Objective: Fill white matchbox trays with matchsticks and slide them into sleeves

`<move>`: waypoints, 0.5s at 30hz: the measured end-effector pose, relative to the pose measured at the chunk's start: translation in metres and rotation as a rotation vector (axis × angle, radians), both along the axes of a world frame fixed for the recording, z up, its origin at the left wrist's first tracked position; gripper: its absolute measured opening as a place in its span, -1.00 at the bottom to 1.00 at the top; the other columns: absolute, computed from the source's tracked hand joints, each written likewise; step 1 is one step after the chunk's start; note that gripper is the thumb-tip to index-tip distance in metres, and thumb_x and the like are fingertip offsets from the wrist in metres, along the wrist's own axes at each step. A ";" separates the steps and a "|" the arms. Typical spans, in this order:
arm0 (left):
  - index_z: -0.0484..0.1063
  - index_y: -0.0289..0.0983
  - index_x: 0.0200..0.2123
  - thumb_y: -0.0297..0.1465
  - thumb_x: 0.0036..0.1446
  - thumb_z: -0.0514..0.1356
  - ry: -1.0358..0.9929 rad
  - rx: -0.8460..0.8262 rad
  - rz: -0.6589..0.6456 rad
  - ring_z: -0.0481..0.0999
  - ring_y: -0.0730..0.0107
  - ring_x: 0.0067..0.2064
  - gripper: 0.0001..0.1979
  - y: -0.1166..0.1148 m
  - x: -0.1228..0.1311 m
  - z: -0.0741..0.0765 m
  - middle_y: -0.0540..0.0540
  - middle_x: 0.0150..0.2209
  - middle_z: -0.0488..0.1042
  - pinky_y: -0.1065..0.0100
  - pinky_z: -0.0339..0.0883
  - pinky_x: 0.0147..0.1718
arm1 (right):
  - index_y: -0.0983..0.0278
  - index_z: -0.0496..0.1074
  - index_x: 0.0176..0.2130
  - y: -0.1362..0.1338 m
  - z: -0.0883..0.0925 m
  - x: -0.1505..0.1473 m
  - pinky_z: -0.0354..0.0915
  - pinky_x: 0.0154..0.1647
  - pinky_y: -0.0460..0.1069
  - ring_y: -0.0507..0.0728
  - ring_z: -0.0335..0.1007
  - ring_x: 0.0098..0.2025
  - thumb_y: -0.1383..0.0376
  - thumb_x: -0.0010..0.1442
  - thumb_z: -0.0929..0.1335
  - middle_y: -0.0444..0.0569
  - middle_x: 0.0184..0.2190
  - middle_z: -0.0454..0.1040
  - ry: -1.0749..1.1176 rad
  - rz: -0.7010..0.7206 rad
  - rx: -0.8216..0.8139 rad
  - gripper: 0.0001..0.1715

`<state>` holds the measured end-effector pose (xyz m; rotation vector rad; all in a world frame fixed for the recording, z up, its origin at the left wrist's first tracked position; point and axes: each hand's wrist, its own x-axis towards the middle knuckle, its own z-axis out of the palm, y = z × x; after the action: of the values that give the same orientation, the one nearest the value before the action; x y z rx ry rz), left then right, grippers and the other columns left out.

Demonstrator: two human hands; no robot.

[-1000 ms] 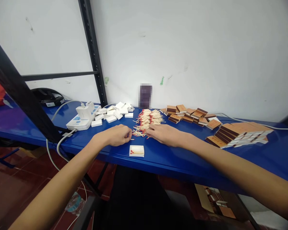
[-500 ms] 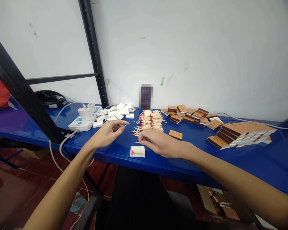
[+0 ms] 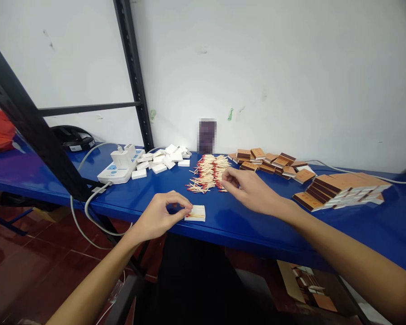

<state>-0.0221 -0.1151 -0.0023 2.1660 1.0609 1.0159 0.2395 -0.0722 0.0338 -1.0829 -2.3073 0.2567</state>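
My left hand (image 3: pixel 167 212) is closed in a pinch on a match at the left end of a small white matchbox tray (image 3: pixel 200 211). A few red-tipped matches lie in the tray, partly hidden by my fingertips. My right hand (image 3: pixel 248 187) is at the right side of the pile of loose matches (image 3: pixel 207 171), thumb and forefinger closed together. What they hold, if anything, is too small to make out.
White trays (image 3: pixel 165 158) lie heaped at the back left, beside a power strip (image 3: pixel 117 171). Brown matchbox sleeves (image 3: pixel 267 161) are scattered at the back right, with stacked matchboxes (image 3: pixel 338 187) farther right. A black rack post (image 3: pixel 37 108) rises on the left.
My left hand has come down and right to the tray. My right hand has moved up and right, from above the tray to the match pile, and now hides a single brown matchbox.
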 end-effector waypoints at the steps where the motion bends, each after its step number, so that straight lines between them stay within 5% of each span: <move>1: 0.58 -0.24 -0.33 -0.38 0.20 0.23 0.028 0.018 -0.008 0.53 0.29 -0.18 -0.88 0.000 0.001 -0.002 -0.08 -0.23 0.60 0.30 0.36 -0.18 | 0.24 0.28 -0.36 0.001 -0.001 0.004 0.08 -0.44 -0.04 0.02 0.19 -0.50 0.22 0.33 0.22 -0.15 -0.51 0.36 -0.015 -0.013 -0.001 -0.77; 10: 0.51 -0.19 -0.12 -0.26 0.24 0.20 0.120 0.100 0.007 0.44 0.16 0.02 -0.79 -0.003 -0.004 0.000 -0.14 -0.02 0.52 0.12 0.31 0.02 | 0.29 0.36 -0.26 0.015 -0.023 0.029 0.18 -0.26 0.01 0.15 0.32 -0.27 0.34 0.33 0.19 0.05 -0.28 0.40 -0.381 -0.063 0.132 -0.81; 15: 0.34 -0.10 0.16 -0.12 0.11 0.29 0.400 0.018 -0.055 0.34 0.10 0.12 -0.44 0.003 -0.012 0.018 -0.13 0.10 0.39 0.09 0.23 0.11 | 0.29 0.42 -0.19 0.022 -0.027 0.030 0.18 -0.30 0.01 0.18 0.32 -0.26 0.37 0.33 0.21 0.09 -0.23 0.37 -0.552 -0.096 0.186 -0.79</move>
<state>-0.0340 -0.1125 0.0153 2.4609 1.1582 0.5797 0.2696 -0.0497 0.0068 -1.2806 -2.6712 -0.3316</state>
